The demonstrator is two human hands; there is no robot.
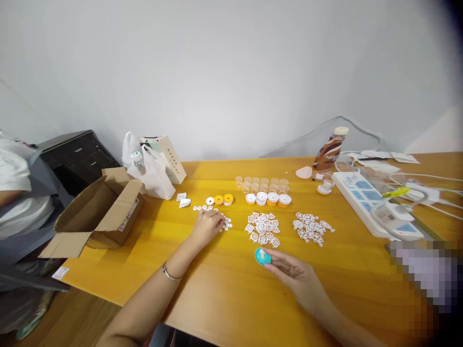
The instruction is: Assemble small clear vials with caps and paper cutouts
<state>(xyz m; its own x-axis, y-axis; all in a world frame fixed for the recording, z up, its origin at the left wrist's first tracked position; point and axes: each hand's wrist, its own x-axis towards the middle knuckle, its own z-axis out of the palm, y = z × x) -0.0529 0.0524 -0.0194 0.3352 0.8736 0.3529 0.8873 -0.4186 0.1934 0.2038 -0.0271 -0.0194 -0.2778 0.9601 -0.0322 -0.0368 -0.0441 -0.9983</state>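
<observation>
our right grip point(289, 270) pinches a small teal cap point(263, 256); our left grip point(209, 225) curls onto tiny white discs point(226, 223).
the cap sits low over the yellow worktop point(224, 284), likely light, stiff and slick, best pinched at its rim.

small workroom: parts-strewn table point(224, 284), power strip point(376, 205), cardboard box point(101, 212).

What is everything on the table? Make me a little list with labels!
left hand: left hand reaches into small white round discs
right hand: right hand holds a teal round plastic cap
middle: two piles of white lattice plastic pieces
behind: clear small cups, orange pots with white lids
left edge: open cardboard box
surface: yellow wooden table
</observation>
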